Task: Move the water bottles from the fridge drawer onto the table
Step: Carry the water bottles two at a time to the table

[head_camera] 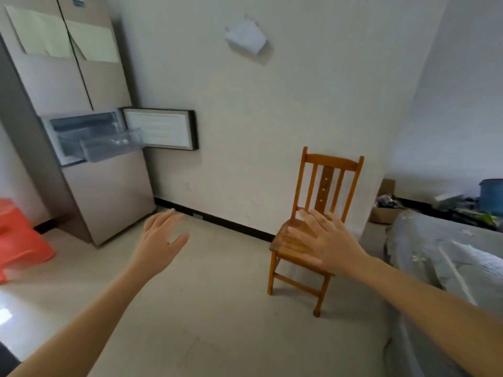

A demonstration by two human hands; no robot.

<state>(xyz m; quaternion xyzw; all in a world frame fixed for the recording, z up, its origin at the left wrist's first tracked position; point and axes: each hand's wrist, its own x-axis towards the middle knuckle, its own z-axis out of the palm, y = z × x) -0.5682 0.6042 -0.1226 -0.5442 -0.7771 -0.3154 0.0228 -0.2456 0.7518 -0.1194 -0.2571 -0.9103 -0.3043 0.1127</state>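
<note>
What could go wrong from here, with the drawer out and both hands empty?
1. The clear drawer juts from the fridge beside its swung-out door; an arm could knock either when reaching.
2. The wooden chair stands on open floor, likely a trip hazard while carrying.
3. Blur hides the drawer's contents, so the left hand and right hand may grab blind.

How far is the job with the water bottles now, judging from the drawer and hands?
Done: the small fridge door is open and the clear drawer is pulled out. In hand: nothing; the left hand and right hand are open and empty. Left: no bottle shows on the covered surface at right, and whether any lie in the drawer I cannot tell.
</note>
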